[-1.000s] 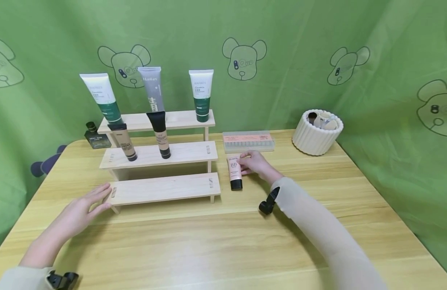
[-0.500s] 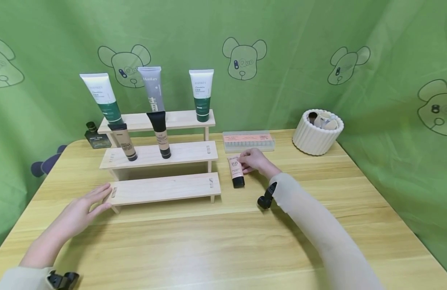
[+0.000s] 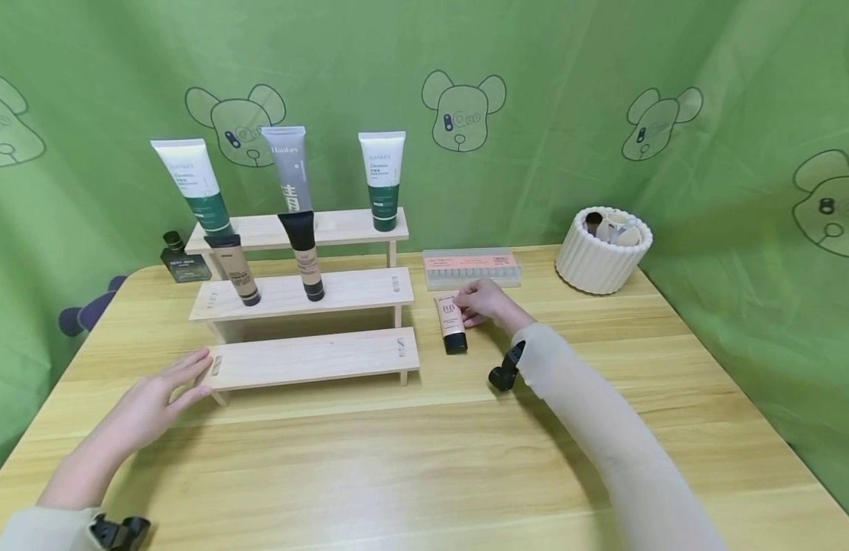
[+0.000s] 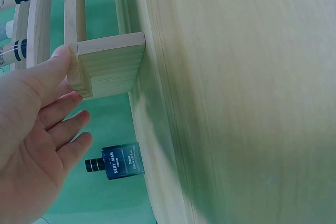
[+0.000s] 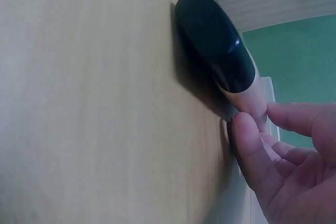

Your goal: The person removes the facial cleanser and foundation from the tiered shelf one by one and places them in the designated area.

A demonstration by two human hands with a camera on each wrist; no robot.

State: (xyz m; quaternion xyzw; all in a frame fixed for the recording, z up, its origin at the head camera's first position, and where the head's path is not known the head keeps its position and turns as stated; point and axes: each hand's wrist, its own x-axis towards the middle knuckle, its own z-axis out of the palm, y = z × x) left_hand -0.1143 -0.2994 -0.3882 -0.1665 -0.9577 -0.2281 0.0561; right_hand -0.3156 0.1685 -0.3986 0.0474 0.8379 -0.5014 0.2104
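Note:
A pink BB tube (image 3: 449,320) with a black cap lies right of the three-step wooden rack (image 3: 294,363). My right hand (image 3: 489,304) pinches its side near the upper end; in the right wrist view thumb and finger of the hand (image 5: 294,161) grip the tube (image 5: 247,100) behind its cap (image 5: 210,35). At the lowest step's left end, my left hand (image 3: 145,405) rests with relaxed fingers. The left wrist view has this hand (image 4: 42,124) with thumb and forefinger at the corner of the step (image 4: 113,45), the other fingers loosely bent.
Two green-white tubes (image 3: 383,184) and a grey tube (image 3: 290,170) stand on the top step, two beige tubes (image 3: 307,260) on the middle one. A dark bottle (image 3: 183,260) is behind left. A flat clear box (image 3: 471,269) and a white ribbed pot (image 3: 596,256) stand further right.
The BB tube has shifted slightly right and away from me, its capped end swinging right, with my right hand on it. My left hand stays where it was.

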